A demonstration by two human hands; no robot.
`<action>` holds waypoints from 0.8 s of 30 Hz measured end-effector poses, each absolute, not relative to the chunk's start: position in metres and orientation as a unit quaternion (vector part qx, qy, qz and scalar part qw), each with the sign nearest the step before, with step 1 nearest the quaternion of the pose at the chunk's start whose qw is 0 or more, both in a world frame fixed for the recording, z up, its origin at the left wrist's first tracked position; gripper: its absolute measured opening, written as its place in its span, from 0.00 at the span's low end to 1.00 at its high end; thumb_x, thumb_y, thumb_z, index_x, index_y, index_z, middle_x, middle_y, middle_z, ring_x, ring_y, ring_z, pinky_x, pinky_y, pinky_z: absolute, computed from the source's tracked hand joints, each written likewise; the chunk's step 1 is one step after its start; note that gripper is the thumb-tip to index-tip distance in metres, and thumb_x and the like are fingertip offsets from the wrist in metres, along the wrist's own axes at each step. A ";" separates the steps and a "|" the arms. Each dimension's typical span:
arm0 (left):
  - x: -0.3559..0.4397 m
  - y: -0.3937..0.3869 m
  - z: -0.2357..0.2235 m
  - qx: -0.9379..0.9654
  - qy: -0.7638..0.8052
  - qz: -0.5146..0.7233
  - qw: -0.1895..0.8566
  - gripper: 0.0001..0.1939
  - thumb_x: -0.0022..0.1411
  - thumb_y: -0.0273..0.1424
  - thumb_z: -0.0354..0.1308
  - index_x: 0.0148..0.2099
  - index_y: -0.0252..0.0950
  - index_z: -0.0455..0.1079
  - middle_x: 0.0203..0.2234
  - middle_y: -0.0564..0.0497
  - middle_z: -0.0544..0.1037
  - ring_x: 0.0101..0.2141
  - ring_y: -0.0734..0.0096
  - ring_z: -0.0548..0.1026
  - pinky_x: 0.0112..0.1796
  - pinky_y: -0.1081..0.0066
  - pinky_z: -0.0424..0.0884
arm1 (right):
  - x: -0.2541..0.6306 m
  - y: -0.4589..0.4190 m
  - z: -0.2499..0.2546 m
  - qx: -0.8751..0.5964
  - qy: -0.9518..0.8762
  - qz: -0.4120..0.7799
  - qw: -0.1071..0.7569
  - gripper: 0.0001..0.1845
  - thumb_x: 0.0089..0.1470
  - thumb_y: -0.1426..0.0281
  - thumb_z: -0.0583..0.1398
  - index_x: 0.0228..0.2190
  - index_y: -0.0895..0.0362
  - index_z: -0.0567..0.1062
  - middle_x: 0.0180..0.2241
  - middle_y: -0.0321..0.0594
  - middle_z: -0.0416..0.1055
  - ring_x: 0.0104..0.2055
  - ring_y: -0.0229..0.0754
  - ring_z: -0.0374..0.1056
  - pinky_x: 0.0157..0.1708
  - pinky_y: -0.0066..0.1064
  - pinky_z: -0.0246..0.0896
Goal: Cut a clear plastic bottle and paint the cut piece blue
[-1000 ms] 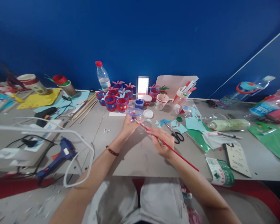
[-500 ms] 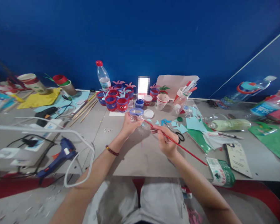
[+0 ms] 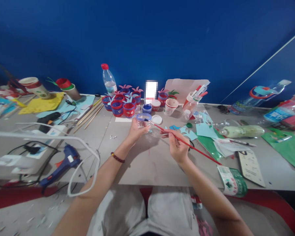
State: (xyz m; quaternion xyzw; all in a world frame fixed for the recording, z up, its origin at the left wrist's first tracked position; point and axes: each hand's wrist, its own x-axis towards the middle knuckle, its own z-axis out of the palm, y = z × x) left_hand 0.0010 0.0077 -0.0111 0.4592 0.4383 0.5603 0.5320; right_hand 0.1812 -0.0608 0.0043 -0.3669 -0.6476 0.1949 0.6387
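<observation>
My left hand (image 3: pixel 137 131) is closed round a clear plastic cup (image 3: pixel 143 121) whose rim carries a band of blue paint. In my right hand (image 3: pixel 177 144) is a long red paintbrush (image 3: pixel 199 151), pinched near its front, its bristles at the cup's right rim. Just behind the cup stands an open jar of blue paint (image 3: pixel 147 108). A white lid (image 3: pixel 156 120) lies to the right of the cup. Left of the jar are several painted red and blue cups (image 3: pixel 129 110) with paper leaves and eyes. Scissors (image 3: pixel 191 145) are partly hidden behind my right hand.
A blue glue gun (image 3: pixel 70 159), a power strip (image 3: pixel 44 147) and a looping white cable (image 3: pixel 95 164) occupy the left. Paper cup (image 3: pixel 171 107), pens (image 3: pixel 199 90), paper scraps (image 3: pixel 206 130) and a bottle (image 3: pixel 243 131) lie right. A red-capped bottle (image 3: pixel 109 80) stands behind.
My right hand has shifted slightly right, and the brush tip has moved from inside the cup's rim to its right side. My left hand keeps the cup in nearly the same place.
</observation>
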 end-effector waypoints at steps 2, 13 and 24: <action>0.000 0.010 -0.015 0.467 0.430 0.566 0.527 0.31 0.42 0.37 0.72 0.47 0.39 0.62 0.33 0.53 0.72 0.34 0.69 0.72 0.36 0.65 0.70 | 0.182 -0.060 0.005 -0.378 -0.642 0.195 0.639 0.12 0.65 0.69 0.56 0.42 0.53 0.80 0.37 0.43 0.82 0.39 0.48 0.81 0.33 0.38 0.81; -0.005 0.014 -0.013 0.459 0.401 0.564 0.556 0.31 0.42 0.37 0.73 0.48 0.39 0.67 0.37 0.49 0.75 0.39 0.65 0.73 0.42 0.64 0.70 | 0.187 -0.055 0.007 -0.425 -0.642 0.090 0.632 0.11 0.64 0.69 0.56 0.40 0.54 0.78 0.35 0.42 0.81 0.34 0.44 0.80 0.34 0.36 0.79; -0.001 0.013 -0.018 0.477 0.476 0.589 0.446 0.33 0.40 0.38 0.74 0.45 0.39 0.61 0.36 0.51 0.73 0.36 0.69 0.71 0.40 0.65 0.68 | 0.183 -0.056 0.004 -0.385 -0.706 -0.014 0.594 0.12 0.60 0.75 0.57 0.40 0.51 0.78 0.37 0.40 0.82 0.36 0.42 0.79 0.38 0.34 0.76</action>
